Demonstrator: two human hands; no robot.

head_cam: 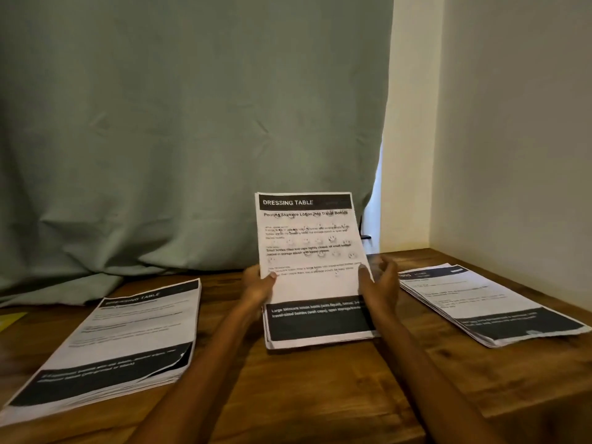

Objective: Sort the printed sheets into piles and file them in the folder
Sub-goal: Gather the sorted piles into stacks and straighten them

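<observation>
Both hands hold a stack of printed sheets (315, 270) in the middle of a wooden table (320, 386), its top edge tilted up toward the camera and its lower edge down near the tabletop. The front page carries a dark header reading "DRESSING TABLE" and a dark band across its lower part. The left hand (256, 285) grips the stack's left edge, thumb lying over the front of the page and fingers hidden behind it. The right hand (379, 280) holds the right edge with its thumb pressed on the page, while its fingers curve loosely out past the edge; whether they touch the back I cannot tell. A thick pile of sheets (109, 344) with the same header lies flat on the left of the table, well apart from the held stack. A second, fanned pile (483, 304) lies flat on the right, near the wall (512, 123). A green curtain (179, 123) hangs behind the table, and a yellow corner (11, 319) shows at the far left edge.
</observation>
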